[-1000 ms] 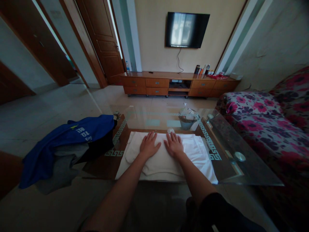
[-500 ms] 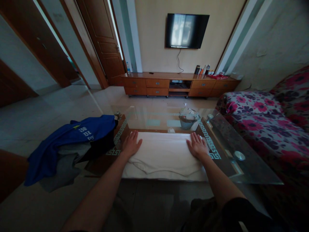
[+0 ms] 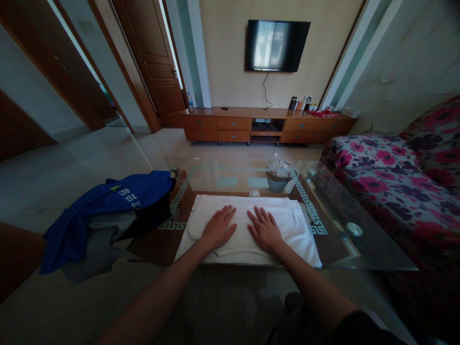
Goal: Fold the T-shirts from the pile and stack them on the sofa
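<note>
In the head view, the left hand [image 3: 220,227] is spread flat and palm down on a folded white garment [image 3: 239,244], its fingers stretched out toward the far edge and its thumb set apart from them, pinching nothing. The right hand [image 3: 265,231] lies the same way on the same cloth, fingers fanned out and slightly apart, also gripping nothing. Whether either palm presses hard or only rests there, I cannot tell. A strip of white cloth shows between the two hands, which do not touch each other. The garment lies directly beneath both of them, reaching past the fingertips on the far side and out beyond each hand to left and right; its near part shows between the forearms, with a loose corner spreading out under the right forearm. It sits on a glass table [image 3: 377,251], along the near edge. Near its left side, a blue garment [image 3: 143,189] lies heaped with black cloth [image 3: 153,218] and grey cloth [image 3: 98,254], well apart from the left hand. A small white object [image 3: 254,193] shows just past the garment's far edge.
</note>
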The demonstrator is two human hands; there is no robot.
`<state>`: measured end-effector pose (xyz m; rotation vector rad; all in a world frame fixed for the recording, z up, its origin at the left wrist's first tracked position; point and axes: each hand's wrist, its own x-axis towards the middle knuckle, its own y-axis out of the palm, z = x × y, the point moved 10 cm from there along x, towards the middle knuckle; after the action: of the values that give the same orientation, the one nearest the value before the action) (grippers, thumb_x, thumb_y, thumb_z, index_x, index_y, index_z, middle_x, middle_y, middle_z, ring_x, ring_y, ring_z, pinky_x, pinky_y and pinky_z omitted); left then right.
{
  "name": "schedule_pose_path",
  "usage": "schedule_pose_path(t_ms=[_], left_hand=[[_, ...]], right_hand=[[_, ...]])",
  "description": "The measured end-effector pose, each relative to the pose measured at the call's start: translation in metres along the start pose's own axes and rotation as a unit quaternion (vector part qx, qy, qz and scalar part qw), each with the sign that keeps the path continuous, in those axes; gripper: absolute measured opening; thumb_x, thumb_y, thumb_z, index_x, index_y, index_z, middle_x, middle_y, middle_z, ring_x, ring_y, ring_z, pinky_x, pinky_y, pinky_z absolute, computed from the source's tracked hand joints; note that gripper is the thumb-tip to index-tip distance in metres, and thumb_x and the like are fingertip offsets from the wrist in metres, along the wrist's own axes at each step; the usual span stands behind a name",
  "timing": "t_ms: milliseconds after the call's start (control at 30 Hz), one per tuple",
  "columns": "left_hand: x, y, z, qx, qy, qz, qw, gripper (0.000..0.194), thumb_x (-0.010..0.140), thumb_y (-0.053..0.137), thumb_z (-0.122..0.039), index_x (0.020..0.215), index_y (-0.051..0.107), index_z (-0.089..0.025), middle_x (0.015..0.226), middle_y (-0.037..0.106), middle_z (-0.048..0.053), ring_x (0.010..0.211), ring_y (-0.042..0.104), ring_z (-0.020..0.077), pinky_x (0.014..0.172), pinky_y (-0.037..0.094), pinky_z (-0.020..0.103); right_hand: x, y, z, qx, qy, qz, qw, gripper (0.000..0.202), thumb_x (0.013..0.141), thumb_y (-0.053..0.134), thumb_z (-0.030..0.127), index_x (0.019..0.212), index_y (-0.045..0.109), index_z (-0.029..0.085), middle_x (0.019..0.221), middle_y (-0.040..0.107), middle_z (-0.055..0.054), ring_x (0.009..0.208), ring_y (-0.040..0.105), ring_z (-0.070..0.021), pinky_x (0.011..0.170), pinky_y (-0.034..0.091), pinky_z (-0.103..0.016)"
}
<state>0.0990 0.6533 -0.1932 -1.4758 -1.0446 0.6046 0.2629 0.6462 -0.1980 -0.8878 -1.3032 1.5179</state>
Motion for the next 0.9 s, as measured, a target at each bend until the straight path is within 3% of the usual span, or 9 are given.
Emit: schedule_pose_path(t_ms=[100, 300, 467, 567, 667, 767, 900], left_hand=[[-0.006, -0.003, 0.019, 0.007, -0.016, -0.002, 1.0, 0.062, 0.103, 0.039, -0.047, 0.16, 0.03, -0.025, 0.168, 0.026, 0.008, 0.156, 0.021, 0.0243, 0.126, 0.021, 0.047], [-0.024, -0.01, 0.067, 0.04, -0.059, -0.006, 0.997, 0.066, 0.102, 0.038, -0.052, 0.161, 0.028, -0.023, 0.169, 0.022, 0.008, 0.157, 0.017, 0.0247, 0.126, 0.02, 0.046], [-0.035, -0.02, 0.092, 0.048, -0.082, -0.02, 0.995, 0.062, 0.103, 0.036, -0.048, 0.159, 0.031, -0.021, 0.168, 0.026, 0.01, 0.156, 0.02, 0.0245, 0.125, 0.021, 0.046], [-0.037, -0.036, 0.085, 0.025, -0.057, -0.047, 0.997, 0.051, 0.104, 0.035, -0.038, 0.152, 0.041, -0.02, 0.162, 0.038, 0.01, 0.151, 0.031, 0.0233, 0.124, 0.027, 0.045], [-0.037, -0.058, 0.061, 0.001, -0.001, -0.055, 0.998, 0.038, 0.1, 0.04, -0.027, 0.134, 0.056, -0.02, 0.143, 0.055, 0.011, 0.137, 0.047, 0.0241, 0.118, 0.036, 0.045], [-0.045, -0.068, 0.033, -0.014, 0.049, 0.006, 0.999, 0.024, 0.086, 0.052, -0.015, 0.106, 0.062, -0.021, 0.115, 0.063, 0.01, 0.114, 0.057, 0.0251, 0.103, 0.046, 0.041], [-0.069, -0.062, 0.007, -0.043, 0.089, 0.116, 0.988, 0.026, 0.068, 0.055, -0.005, 0.088, 0.057, -0.022, 0.096, 0.061, 0.005, 0.096, 0.058, 0.0227, 0.087, 0.047, 0.035]], right_hand=[[-0.008, 0.0, -0.031, -0.005, 0.04, -0.004, 0.999, 0.063, 0.105, 0.025, 0.056, 0.164, 0.024, 0.032, 0.171, 0.012, -0.001, 0.158, 0.009, -0.0262, 0.126, 0.009, -0.05], [-0.028, -0.008, -0.118, -0.047, 0.14, -0.024, 0.989, 0.066, 0.105, 0.021, 0.056, 0.165, 0.018, 0.03, 0.172, 0.009, -0.002, 0.158, 0.008, -0.0245, 0.126, 0.009, -0.05], [-0.037, -0.01, -0.148, -0.061, 0.172, -0.021, 0.983, 0.071, 0.103, 0.018, 0.062, 0.166, 0.013, 0.029, 0.172, 0.006, -0.002, 0.158, 0.007, -0.0257, 0.125, 0.014, -0.052], [-0.038, -0.012, -0.147, -0.061, 0.179, -0.026, 0.982, 0.071, 0.103, 0.016, 0.061, 0.166, 0.012, 0.028, 0.172, 0.007, -0.003, 0.158, 0.008, -0.0259, 0.125, 0.015, -0.052], [-0.039, -0.013, -0.143, -0.059, 0.182, -0.04, 0.981, 0.069, 0.104, 0.014, 0.059, 0.166, 0.016, 0.027, 0.172, 0.009, -0.003, 0.158, 0.009, -0.0254, 0.125, 0.015, -0.052], [-0.039, -0.013, -0.143, -0.059, 0.181, -0.045, 0.981, 0.069, 0.104, 0.013, 0.059, 0.165, 0.019, 0.027, 0.172, 0.011, -0.004, 0.158, 0.01, -0.0254, 0.125, 0.015, -0.051], [-0.036, -0.012, -0.146, -0.066, 0.187, -0.046, 0.979, 0.07, 0.104, 0.014, 0.06, 0.165, 0.02, 0.027, 0.172, 0.011, -0.003, 0.158, 0.01, -0.0254, 0.125, 0.015, -0.051]])
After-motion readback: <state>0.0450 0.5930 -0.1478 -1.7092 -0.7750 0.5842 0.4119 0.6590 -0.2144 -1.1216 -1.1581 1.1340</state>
